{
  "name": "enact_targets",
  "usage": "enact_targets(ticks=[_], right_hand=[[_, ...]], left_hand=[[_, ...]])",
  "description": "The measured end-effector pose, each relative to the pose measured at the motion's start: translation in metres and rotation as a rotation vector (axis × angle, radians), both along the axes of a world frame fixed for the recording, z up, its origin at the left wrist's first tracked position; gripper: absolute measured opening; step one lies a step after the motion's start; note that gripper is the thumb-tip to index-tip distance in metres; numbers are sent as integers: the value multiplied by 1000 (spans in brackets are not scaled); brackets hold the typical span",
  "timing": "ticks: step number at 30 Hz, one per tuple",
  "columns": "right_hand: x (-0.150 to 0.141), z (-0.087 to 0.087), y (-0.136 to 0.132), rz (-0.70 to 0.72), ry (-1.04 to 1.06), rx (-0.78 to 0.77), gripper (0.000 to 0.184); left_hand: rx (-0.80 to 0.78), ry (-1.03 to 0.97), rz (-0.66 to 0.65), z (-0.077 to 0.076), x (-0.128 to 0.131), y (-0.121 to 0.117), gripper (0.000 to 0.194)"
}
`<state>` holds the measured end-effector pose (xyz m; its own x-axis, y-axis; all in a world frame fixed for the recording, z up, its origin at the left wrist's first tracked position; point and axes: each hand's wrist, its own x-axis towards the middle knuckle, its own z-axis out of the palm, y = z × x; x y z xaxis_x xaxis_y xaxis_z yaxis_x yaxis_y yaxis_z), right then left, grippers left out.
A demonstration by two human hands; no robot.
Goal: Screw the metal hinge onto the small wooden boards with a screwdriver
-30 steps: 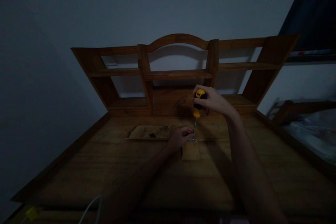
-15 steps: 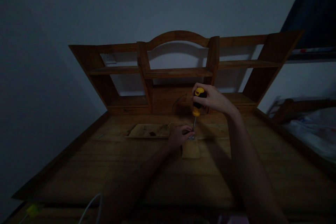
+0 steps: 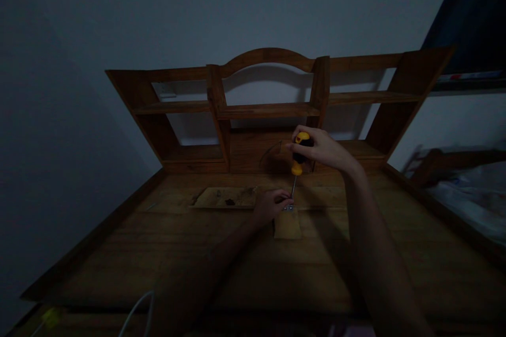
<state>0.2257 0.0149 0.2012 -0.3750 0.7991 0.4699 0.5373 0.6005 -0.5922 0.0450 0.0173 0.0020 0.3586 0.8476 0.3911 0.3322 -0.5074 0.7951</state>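
Note:
My right hand (image 3: 322, 148) is wrapped round the yellow and black handle of a screwdriver (image 3: 297, 168), which stands nearly upright with its shaft pointing down. The shaft's tip ends beside the fingers of my left hand (image 3: 272, 204), at a small metal hinge or bracket (image 3: 288, 208). That metal piece lies at the top edge of a small wooden block (image 3: 288, 225). The fingers of my left hand are bent and pressed together by the shaft's lower end; what they pinch is too small and dark to make out.
A longer wooden board (image 3: 225, 197) with dark marks lies left of my left hand on the wooden desktop (image 3: 177, 247). Behind stands a wooden shelf unit (image 3: 269, 110) against the wall. A white cable (image 3: 136, 305) and a blurred yellow object (image 3: 51, 317) are at the front left.
The screwdriver's handle has tilted slightly to the right and my right hand's grip on it has turned a little. My left hand stays in place.

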Motion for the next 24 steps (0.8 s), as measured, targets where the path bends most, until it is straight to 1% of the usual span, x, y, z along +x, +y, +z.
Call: enact_targets(ticks=[5, 8, 12, 14, 17, 19, 24], right_hand=[[-4, -1, -1, 9, 39, 31, 34], [-4, -1, -1, 39, 40, 28, 31], [-1, 0, -1, 86, 11, -29, 27], [-2, -1, 0, 50, -6, -40, 29], [-4, -2, 1, -26, -33, 65, 31], [-6, -2, 1, -28, -58, 120, 29], [-6, -2, 2, -12, -59, 87, 32]], left_hand=[[20, 23, 23, -1, 0, 1, 19], [14, 24, 25, -2, -1, 0, 19], [19, 20, 18, -1, -1, -1, 17], [29, 16, 23, 0, -1, -1, 16], [26, 12, 25, -1, 0, 0, 16], [28, 11, 18, -1, 0, 0, 16], [21, 11, 25, -1, 1, -3, 16]])
